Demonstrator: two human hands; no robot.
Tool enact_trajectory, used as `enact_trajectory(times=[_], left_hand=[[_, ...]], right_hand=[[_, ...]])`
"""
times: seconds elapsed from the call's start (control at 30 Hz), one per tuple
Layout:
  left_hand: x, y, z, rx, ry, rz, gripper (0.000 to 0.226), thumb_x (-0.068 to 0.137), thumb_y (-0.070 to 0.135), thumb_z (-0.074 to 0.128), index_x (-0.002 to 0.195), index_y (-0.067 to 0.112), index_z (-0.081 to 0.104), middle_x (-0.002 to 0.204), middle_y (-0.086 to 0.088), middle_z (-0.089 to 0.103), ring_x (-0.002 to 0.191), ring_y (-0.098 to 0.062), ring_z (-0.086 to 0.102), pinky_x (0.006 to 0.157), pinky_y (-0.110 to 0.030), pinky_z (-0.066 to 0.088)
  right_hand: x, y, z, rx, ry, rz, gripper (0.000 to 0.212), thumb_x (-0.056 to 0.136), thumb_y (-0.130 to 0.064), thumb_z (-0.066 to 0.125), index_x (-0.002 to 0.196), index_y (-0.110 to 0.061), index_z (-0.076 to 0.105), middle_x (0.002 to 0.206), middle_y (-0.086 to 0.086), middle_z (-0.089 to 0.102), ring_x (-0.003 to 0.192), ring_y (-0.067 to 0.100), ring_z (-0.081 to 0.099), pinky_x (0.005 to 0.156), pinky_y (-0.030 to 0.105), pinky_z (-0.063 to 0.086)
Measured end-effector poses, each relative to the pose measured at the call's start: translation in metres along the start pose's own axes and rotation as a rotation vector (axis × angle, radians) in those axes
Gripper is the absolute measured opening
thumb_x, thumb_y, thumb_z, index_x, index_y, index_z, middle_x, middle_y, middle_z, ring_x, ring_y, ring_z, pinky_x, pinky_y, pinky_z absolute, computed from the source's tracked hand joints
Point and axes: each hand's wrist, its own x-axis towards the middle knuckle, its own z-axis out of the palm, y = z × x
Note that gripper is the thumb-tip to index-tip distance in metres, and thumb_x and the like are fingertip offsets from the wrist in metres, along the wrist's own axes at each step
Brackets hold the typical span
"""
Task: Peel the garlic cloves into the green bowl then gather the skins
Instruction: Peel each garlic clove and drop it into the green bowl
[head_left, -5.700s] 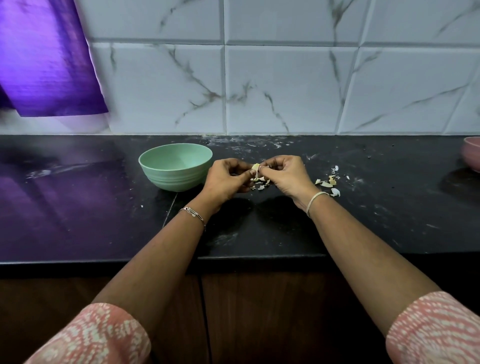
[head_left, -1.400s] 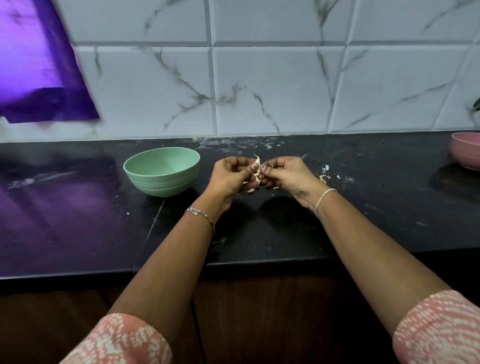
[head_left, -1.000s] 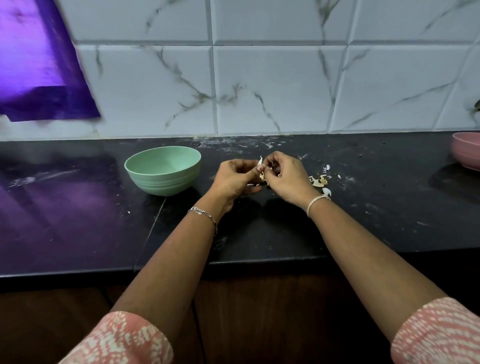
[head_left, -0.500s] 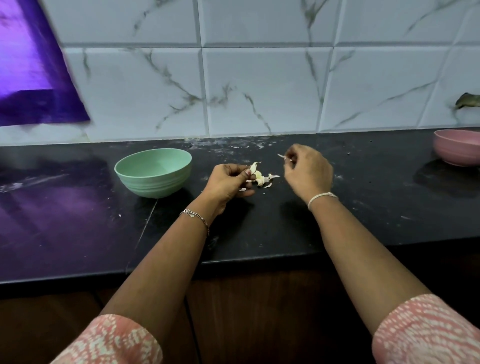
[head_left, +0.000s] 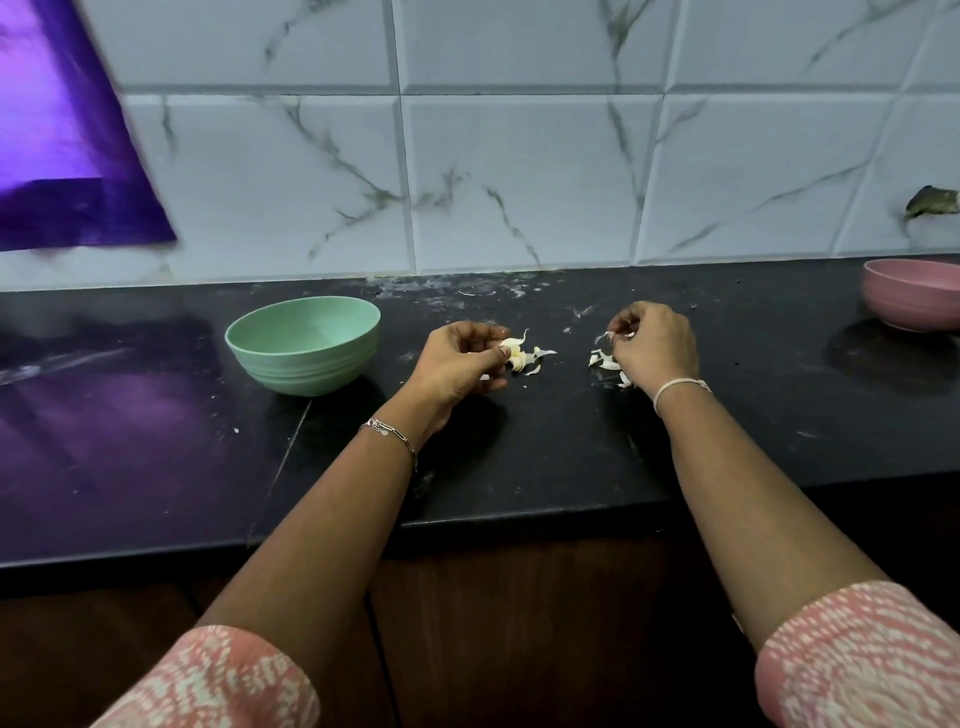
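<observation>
The green bowl (head_left: 304, 343) stands on the black counter (head_left: 545, 447), left of both hands. My left hand (head_left: 460, 369) pinches a pale garlic clove (head_left: 514, 351) with loose skin curling off it, just right of the bowl. A few skin flakes (head_left: 540, 358) lie beside that clove. My right hand (head_left: 654, 345) is further right, fingers curled, pinching a thin strip of skin (head_left: 605, 336). Under it lies a small pile of skins (head_left: 605, 364). The bowl's inside looks bare from here.
A pink bowl (head_left: 911, 299) sits at the far right of the counter by the tiled wall. A purple sheet (head_left: 62, 156) hangs at the upper left. The counter's front edge runs just below my wrists, above dark wooden cabinet doors.
My hands have come apart. The right hand pulled a strip of skin off the clove and carried it right to the pile of skins. The left hand keeps the clove.
</observation>
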Motion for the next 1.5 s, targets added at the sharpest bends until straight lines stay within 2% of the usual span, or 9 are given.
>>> enact_trajectory(times=[0.1, 0.27, 0.37, 0.47, 0.7, 0.93, 1.1, 1.3, 1.5], left_hand=[[-0.001, 0.001, 0.001, 0.016, 0.011, 0.013, 0.019, 0.087, -0.003, 0.065, 0.105, 0.005, 0.065, 0.084, -0.005, 0.062, 0.066, -0.011, 0.060, 0.058, -0.022, 0.055], [-0.002, 0.002, 0.001, 0.039, 0.013, 0.026, 0.019, 0.086, -0.002, 0.066, 0.103, 0.006, 0.066, 0.081, -0.003, 0.061, 0.065, -0.009, 0.060, 0.058, -0.021, 0.054], [-0.003, 0.003, 0.001, 0.041, 0.015, 0.033, 0.014, 0.087, -0.001, 0.067, 0.095, 0.010, 0.067, 0.075, -0.001, 0.061, 0.063, -0.008, 0.060, 0.058, -0.022, 0.055], [-0.004, 0.003, 0.002, 0.040, 0.025, 0.036, 0.012, 0.086, 0.000, 0.068, 0.093, 0.011, 0.068, 0.075, -0.002, 0.063, 0.062, -0.008, 0.060, 0.058, -0.021, 0.055], [-0.004, 0.004, 0.003, 0.047, 0.062, 0.050, 0.011, 0.082, -0.001, 0.071, 0.084, 0.009, 0.067, 0.068, -0.001, 0.067, 0.059, -0.008, 0.064, 0.058, -0.022, 0.056], [-0.003, 0.005, 0.003, 0.057, 0.102, 0.103, 0.012, 0.081, -0.002, 0.073, 0.083, 0.008, 0.067, 0.078, -0.013, 0.069, 0.068, -0.017, 0.066, 0.066, -0.029, 0.058], [-0.002, 0.005, 0.004, 0.094, 0.099, 0.132, 0.012, 0.079, 0.000, 0.075, 0.080, 0.010, 0.068, 0.073, -0.009, 0.069, 0.065, -0.016, 0.065, 0.063, -0.030, 0.056], [-0.001, 0.003, 0.005, 0.148, 0.123, 0.159, 0.010, 0.079, 0.003, 0.077, 0.081, 0.009, 0.069, 0.066, -0.001, 0.069, 0.061, -0.011, 0.066, 0.061, -0.027, 0.056], [0.000, 0.003, 0.006, 0.166, 0.146, 0.161, 0.010, 0.079, 0.002, 0.076, 0.082, 0.010, 0.070, 0.072, -0.008, 0.071, 0.063, -0.015, 0.066, 0.064, -0.032, 0.057]], right_hand=[[-0.002, -0.002, 0.001, -0.052, -0.014, 0.008, 0.009, 0.088, -0.017, 0.067, 0.088, -0.022, 0.075, 0.098, 0.005, 0.071, 0.096, 0.028, 0.064, 0.073, 0.029, 0.046], [-0.003, -0.003, 0.001, -0.042, 0.057, -0.032, 0.024, 0.075, -0.017, 0.079, 0.069, -0.021, 0.057, 0.082, 0.000, 0.064, 0.080, 0.022, 0.061, 0.065, 0.028, 0.041], [-0.008, -0.014, 0.006, 0.307, -0.072, -0.176, 0.014, 0.084, -0.010, 0.071, 0.089, -0.021, 0.063, 0.082, -0.005, 0.064, 0.074, 0.012, 0.060, 0.069, 0.024, 0.050], [-0.021, -0.032, 0.009, 0.643, -0.347, -0.210, 0.017, 0.094, -0.015, 0.062, 0.111, -0.013, 0.066, 0.089, -0.001, 0.069, 0.072, 0.005, 0.061, 0.060, 0.014, 0.047], [-0.027, -0.037, 0.021, 0.610, -0.468, -0.283, 0.010, 0.087, -0.004, 0.070, 0.092, -0.012, 0.067, 0.082, 0.002, 0.067, 0.067, 0.008, 0.057, 0.061, 0.015, 0.046], [-0.027, -0.037, 0.024, 0.599, -0.512, -0.216, 0.014, 0.089, -0.002, 0.067, 0.094, -0.013, 0.062, 0.077, -0.001, 0.061, 0.062, 0.002, 0.054, 0.054, 0.015, 0.047], [-0.030, -0.040, 0.021, 0.631, -0.487, -0.215, 0.017, 0.087, -0.003, 0.068, 0.088, -0.020, 0.070, 0.088, 0.011, 0.072, 0.074, 0.010, 0.063, 0.065, 0.018, 0.051], [-0.028, -0.038, 0.024, 0.568, -0.435, -0.174, 0.009, 0.080, -0.014, 0.072, 0.078, -0.022, 0.076, 0.079, 0.008, 0.075, 0.083, 0.028, 0.072, 0.086, 0.047, 0.057], [-0.029, -0.040, 0.023, 0.553, -0.455, -0.197, 0.019, 0.090, -0.006, 0.065, 0.082, -0.023, 0.071, 0.081, 0.007, 0.074, 0.082, 0.022, 0.072, 0.087, 0.040, 0.057]])
